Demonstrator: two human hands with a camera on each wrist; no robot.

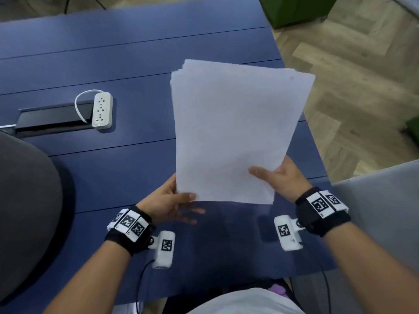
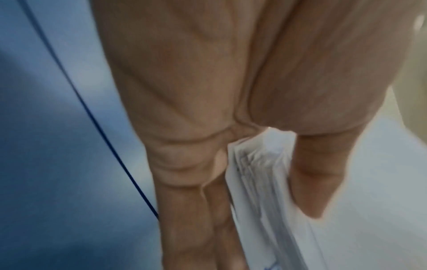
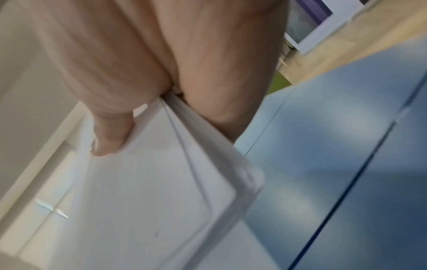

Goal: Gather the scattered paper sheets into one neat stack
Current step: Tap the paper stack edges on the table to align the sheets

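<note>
Above the table's (image 1: 136,64) right edge, both hands hold one sheaf of paper sheets (image 1: 233,132) lifted off the surface. The left hand (image 1: 165,205) pinches the near-left corner, thumb on top; the right hand (image 1: 283,175) pinches the near-right edge likewise. No loose sheets show elsewhere, so gathering looks finished and squaring is in hand: the far corners fan out, so the next move probably means tapping the edges flush. One power strip (image 1: 102,109) lies toward the left edge.
</note>
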